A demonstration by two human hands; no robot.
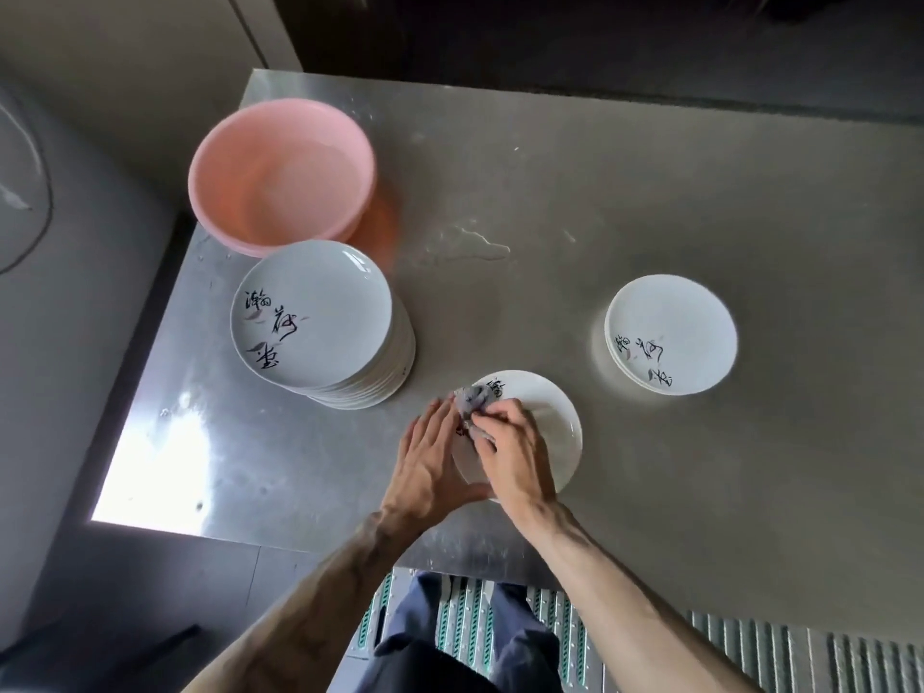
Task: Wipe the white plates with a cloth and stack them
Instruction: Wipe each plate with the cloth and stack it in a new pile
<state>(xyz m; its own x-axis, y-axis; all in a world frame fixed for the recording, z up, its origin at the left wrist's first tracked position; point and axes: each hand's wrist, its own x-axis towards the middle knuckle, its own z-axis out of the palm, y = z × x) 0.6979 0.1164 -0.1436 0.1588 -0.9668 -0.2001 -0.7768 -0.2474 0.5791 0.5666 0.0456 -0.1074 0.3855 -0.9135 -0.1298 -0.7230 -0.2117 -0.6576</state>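
Right fingers (487,425) curl around the cloth (475,396) on the plate (552,420); left fingers (434,417), straight, steady its rim alongside.

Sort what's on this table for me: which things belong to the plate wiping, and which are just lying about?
In the job: plate under the hands; grey cloth, gripped by the right hand; left hand, steadying that plate's edge; tall plate stack; short plate stack.

Lying about for now: pink basin; water puddle on the steel table.
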